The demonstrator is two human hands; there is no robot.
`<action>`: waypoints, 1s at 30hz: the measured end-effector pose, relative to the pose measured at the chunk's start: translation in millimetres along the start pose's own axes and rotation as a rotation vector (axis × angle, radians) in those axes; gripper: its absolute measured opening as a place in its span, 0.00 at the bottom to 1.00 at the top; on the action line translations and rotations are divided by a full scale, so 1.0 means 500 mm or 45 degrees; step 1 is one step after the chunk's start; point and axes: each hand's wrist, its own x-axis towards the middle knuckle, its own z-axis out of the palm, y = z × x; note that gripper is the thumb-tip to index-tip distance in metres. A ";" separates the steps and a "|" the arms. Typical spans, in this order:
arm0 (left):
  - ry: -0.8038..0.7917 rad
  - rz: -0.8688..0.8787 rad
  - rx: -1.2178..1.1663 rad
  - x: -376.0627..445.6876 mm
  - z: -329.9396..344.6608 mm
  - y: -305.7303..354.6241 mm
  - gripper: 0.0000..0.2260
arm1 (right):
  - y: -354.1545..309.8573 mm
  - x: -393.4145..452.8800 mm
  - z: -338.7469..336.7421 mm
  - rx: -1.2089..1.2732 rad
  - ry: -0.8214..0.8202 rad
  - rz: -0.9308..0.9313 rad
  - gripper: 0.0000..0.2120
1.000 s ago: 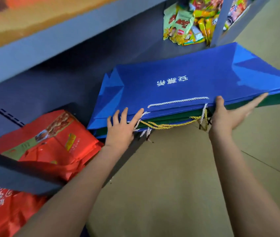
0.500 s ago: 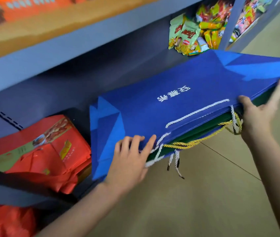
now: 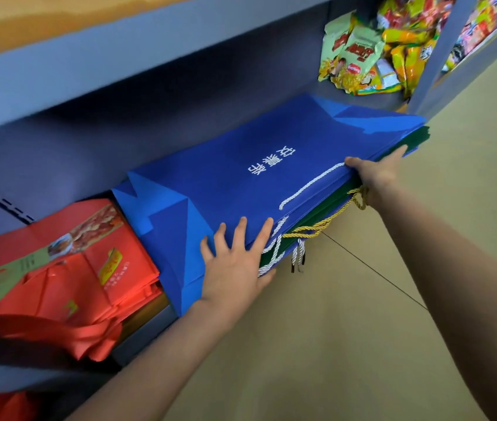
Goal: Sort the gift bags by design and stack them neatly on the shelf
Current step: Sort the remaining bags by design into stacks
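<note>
Two hands on one flat stack of gift bags, seen from the head camera. Stack lying across the middle of the frame, half on the grey shelf (image 3: 150, 323), its near edge overhanging the tan floor (image 3: 362, 344). On top, a blue gift bag (image 3: 241, 189) with white characters and a white cord handle (image 3: 308, 186); beneath it, a green gift bag (image 3: 326, 214) showing only as a dark edge, with a yellow cord handle (image 3: 317, 227) trailing out at the front. More blue edges visible under the green one, number hard to tell.

Left hand (image 3: 235, 268) at lower centre, palm flat on the blue bag's near left corner, fingers (image 3: 241, 232) straight and spread apart, thumb down at the stack's edge beside the white cords. Right hand (image 3: 375, 174) at centre right, gripping the stack's near edge: thumb on top of the blue bag, fingers stretched along and under the edge, clamped on the stack. Yellow cord looped against the right wrist.

Red gift bags (image 3: 74, 268) piled at lower left on the same shelf, just beside the blue bag's left end, touching or nearly so. Snack packets (image 3: 371, 53) heaped at upper right, deeper on the shelf, past the stack's far end. Upper shelf board (image 3: 119, 56) running across the top of the frame, a grey upright post (image 3: 435, 59) at upper right.
</note>
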 end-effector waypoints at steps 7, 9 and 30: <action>-0.045 0.020 -0.077 0.105 -0.015 0.055 0.34 | -0.054 0.102 -0.015 0.119 0.127 -0.026 0.48; -0.039 0.040 -0.105 0.136 -0.003 0.071 0.34 | -0.063 0.116 -0.027 0.089 0.047 0.006 0.34; -0.474 -0.569 -0.698 0.209 -0.015 0.093 0.51 | -0.052 0.091 -0.021 0.109 -0.171 0.102 0.40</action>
